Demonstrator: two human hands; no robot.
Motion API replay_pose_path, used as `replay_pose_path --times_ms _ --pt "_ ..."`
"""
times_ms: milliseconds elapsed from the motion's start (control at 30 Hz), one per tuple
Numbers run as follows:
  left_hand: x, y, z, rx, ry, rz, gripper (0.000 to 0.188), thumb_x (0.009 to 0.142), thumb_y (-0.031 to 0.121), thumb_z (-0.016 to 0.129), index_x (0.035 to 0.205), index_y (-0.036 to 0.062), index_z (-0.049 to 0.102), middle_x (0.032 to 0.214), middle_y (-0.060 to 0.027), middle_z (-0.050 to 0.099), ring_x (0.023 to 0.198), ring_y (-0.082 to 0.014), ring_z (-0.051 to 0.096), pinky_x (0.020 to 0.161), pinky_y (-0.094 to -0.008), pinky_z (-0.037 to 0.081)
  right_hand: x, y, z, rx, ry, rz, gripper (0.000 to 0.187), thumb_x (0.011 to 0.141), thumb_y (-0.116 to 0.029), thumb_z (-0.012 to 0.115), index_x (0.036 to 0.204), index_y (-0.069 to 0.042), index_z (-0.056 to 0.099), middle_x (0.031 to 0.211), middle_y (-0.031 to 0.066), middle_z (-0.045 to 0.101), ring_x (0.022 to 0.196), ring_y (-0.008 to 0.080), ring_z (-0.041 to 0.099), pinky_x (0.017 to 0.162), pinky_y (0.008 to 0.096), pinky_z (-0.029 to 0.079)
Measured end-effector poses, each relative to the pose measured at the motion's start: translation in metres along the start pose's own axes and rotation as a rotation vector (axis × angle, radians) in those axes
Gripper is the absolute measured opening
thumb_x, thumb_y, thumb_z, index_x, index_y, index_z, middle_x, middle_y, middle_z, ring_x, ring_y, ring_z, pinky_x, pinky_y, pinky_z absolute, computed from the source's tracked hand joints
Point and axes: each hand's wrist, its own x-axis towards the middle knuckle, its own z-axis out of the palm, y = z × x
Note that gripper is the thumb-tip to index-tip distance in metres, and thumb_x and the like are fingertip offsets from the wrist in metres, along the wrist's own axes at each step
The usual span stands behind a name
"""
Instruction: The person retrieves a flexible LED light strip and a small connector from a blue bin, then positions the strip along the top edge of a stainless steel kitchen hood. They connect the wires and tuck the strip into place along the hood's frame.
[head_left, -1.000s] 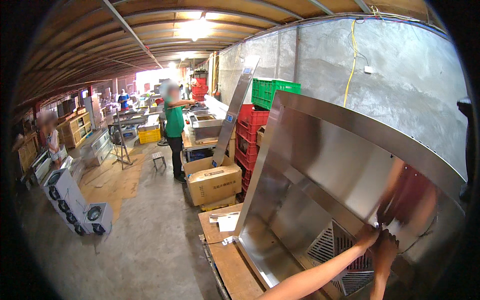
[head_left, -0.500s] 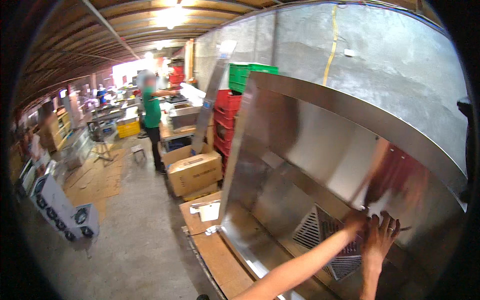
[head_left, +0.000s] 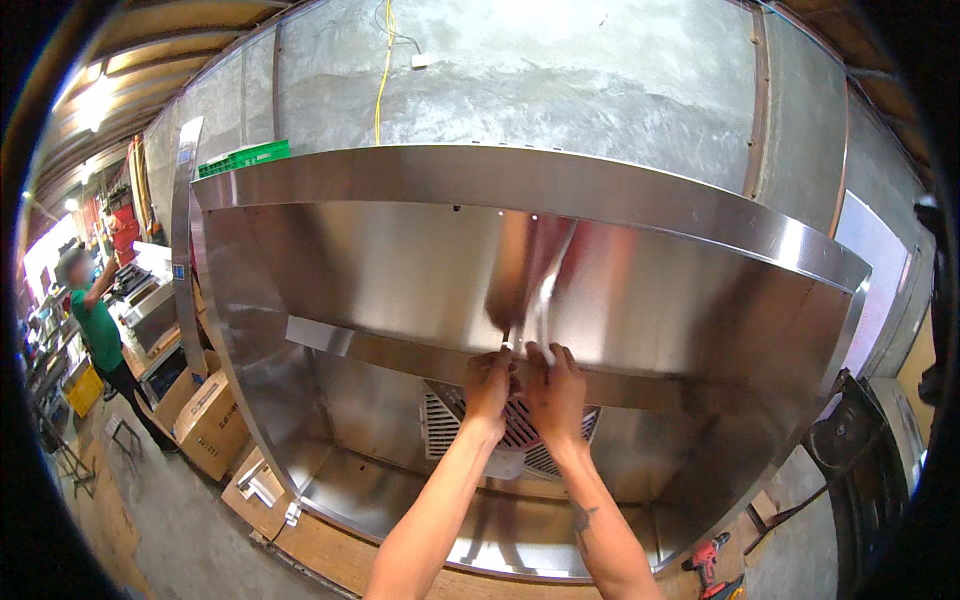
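A large stainless steel range hood (head_left: pixel 400 275) stands before me, its hollow inside facing my way. My left hand (head_left: pixel 488 388) and my right hand (head_left: pixel 555 392) meet at the middle of its inner ledge (head_left: pixel 390 360). Fingers of both are bent together around something small and pale, which they mostly hide. Just below them sit the slotted metal filters (head_left: pixel 438 428), partly covered by my wrists. A whitish translucent cup (head_left: pixel 505 463) shows between my forearms, under the filters. Blurred reflections of my hands and a red patch appear on the polished panel.
The hood rests on a wooden bench (head_left: pixel 330 548). A red cordless drill (head_left: pixel 706 560) lies at lower right. At left are a cardboard box (head_left: pixel 212 412), a green crate (head_left: pixel 245 157) and a person in a green shirt (head_left: pixel 95 325). Behind rises a grey wall (head_left: pixel 600 80).
My view has swung right, so the hood and both hands now sit in the middle. Both hands stay together at the inner ledge.
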Motion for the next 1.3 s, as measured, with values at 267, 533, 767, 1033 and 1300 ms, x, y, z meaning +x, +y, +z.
replay_pose_path --times_ms 267,533,767,1033,1300 --pt "0.055 -0.038 -0.037 -0.065 -0.335 0.241 0.016 0.099 0.015 0.061 0.096 0.0032 0.071 0.096 -0.0078 0.072 0.088 -0.0197 0.068 0.083 -0.0374 0.057 -0.006 -0.045 -0.003 -0.111 -0.171 0.107 0.041 0.102 -0.025 0.063 0.136 -0.002 0.057 0.109 0.0272 0.07 0.098 0.052 0.068 0.082 0.0577 0.056" --pt "-0.057 -0.09 -0.046 0.065 0.045 0.132 0.024 0.105 0.003 0.054 0.128 0.0006 0.055 0.108 -0.0097 0.065 0.091 -0.0183 0.067 0.082 -0.0338 0.057 0.014 0.021 0.03 -0.151 -0.095 -0.249 0.025 0.106 -0.02 0.06 0.113 0.004 0.065 0.1 0.0252 0.073 0.093 0.0446 0.07 0.082 0.0559 0.053" --pt "-0.167 -0.11 -0.169 0.146 -0.068 -0.121 0.024 0.11 0.014 0.057 0.13 0.0013 0.054 0.115 -0.0132 0.067 0.097 -0.0179 0.072 0.085 -0.0326 0.062 0.017 0.007 0.046 -0.005 -0.09 -0.166 0.028 0.109 -0.018 0.06 0.121 0.007 0.06 0.098 0.0293 0.071 0.09 0.0477 0.067 0.077 0.0542 0.051" --pt "-0.268 -0.126 -0.365 0.237 -0.055 -0.243 0.032 0.111 0.022 0.062 0.136 0.0038 0.055 0.123 -0.0123 0.067 0.105 -0.0195 0.071 0.092 -0.0365 0.062 -0.037 0.014 0.042 -0.039 -0.121 -0.045 0.039 0.105 -0.014 0.063 0.138 0.005 0.053 0.099 0.0264 0.069 0.088 0.0429 0.068 0.079 0.0504 0.052" --pt "-0.318 -0.081 -0.572 0.404 0.324 -0.453 0.024 0.11 0.022 0.063 0.127 0.0045 0.062 0.108 -0.009 0.07 0.091 -0.0168 0.071 0.078 -0.033 0.061 -0.232 -0.042 0.05 -0.248 -0.611 -0.08 0.017 0.101 -0.011 0.062 0.113 0.0 0.057 0.107 0.0285 0.062 0.094 0.052 0.064 0.078 0.0574 0.054"
